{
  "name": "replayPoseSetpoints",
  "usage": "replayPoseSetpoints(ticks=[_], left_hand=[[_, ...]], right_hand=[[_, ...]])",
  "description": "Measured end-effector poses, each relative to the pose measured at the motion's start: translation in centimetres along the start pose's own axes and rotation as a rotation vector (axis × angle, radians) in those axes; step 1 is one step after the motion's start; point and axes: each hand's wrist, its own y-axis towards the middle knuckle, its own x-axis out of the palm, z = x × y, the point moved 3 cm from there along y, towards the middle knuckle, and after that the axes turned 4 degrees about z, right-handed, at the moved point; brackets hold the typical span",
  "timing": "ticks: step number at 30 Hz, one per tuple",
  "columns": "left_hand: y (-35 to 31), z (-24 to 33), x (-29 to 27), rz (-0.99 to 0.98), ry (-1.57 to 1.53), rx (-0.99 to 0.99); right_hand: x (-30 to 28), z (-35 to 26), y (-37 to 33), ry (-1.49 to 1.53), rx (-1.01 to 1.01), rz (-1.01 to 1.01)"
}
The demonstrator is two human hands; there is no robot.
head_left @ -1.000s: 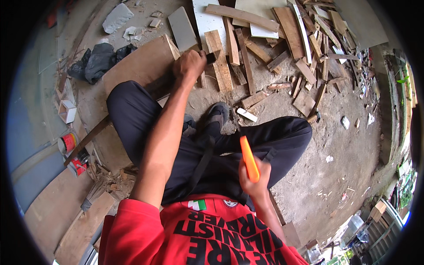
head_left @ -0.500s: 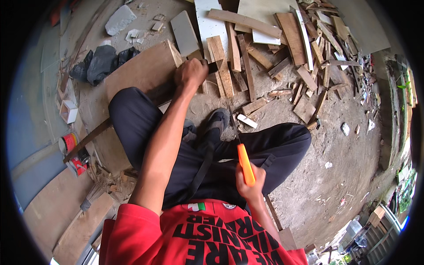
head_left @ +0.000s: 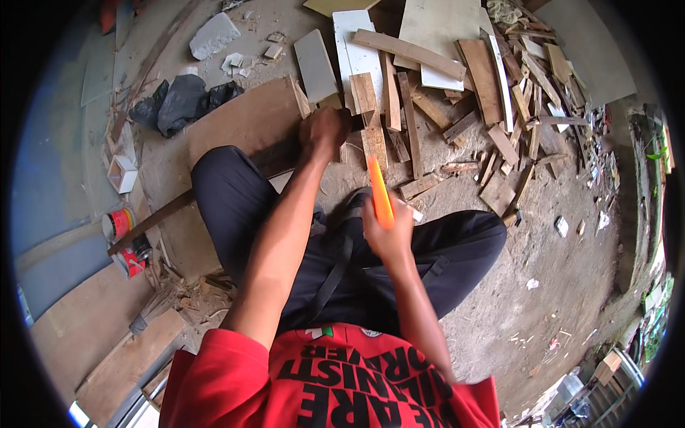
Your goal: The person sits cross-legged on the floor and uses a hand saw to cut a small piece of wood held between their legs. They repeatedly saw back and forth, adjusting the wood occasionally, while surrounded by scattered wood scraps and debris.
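My right hand (head_left: 391, 232) is closed round the orange handle of a handsaw (head_left: 380, 196), held out between my knees. The saw's blade is hardly visible now; it points away from me toward a light wooden offcut (head_left: 374, 146). My left hand (head_left: 325, 133) is wrapped over a long, dark wooden strip (head_left: 153, 222) near its far end. The strip slants from the lower left, passing by my left knee, and lies against a wide brown wooden block (head_left: 239, 121). Its tip shows just right of my left fist, beside the offcut.
Scrap wood (head_left: 481, 82) is heaped at the far right, with white boards (head_left: 352, 43) among it. Black plastic (head_left: 182, 103) lies far left. Red tins (head_left: 118, 225) stand by the blue wall (head_left: 53, 207). Bare concrete floor (head_left: 528, 285) spreads to my right.
My right hand has pushed the handsaw forward, away from my body and slightly left. My left hand keeps its hold on the wooden strip. The whole view has shifted slightly.
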Motion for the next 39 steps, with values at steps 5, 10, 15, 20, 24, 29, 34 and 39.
replayPoseSetpoints(ticks=[5,10,15,20,24,29,34,39], left_hand=[[-0.7,0.4,0.6,0.004,0.070,0.056],[0.1,-0.8,1.3,0.011,0.135,0.105],[-0.2,1.8,-0.5,-0.110,0.059,-0.008],[0.7,-0.9,0.7,0.083,0.017,0.050],[-0.3,0.4,1.0,-0.001,0.071,0.057],[0.0,-0.4,0.9,0.031,0.113,0.086],[1.5,0.3,1.1,0.013,-0.080,0.060],[3.2,-1.5,2.2,0.007,0.076,0.056]], right_hand=[[-8.0,-0.2,-12.9,0.072,0.125,-0.068],[-4.3,-1.6,-5.8,-0.017,-0.112,0.024],[1.1,-3.9,8.5,0.009,0.074,0.077],[-1.0,1.4,-1.7,0.088,0.076,-0.029],[-6.8,0.3,-12.4,0.098,0.188,-0.052],[-4.9,-2.1,-7.5,0.097,0.051,0.044],[-0.3,-1.7,3.9,0.023,0.029,0.065],[-2.6,1.7,-4.4,0.103,-0.005,0.025]])
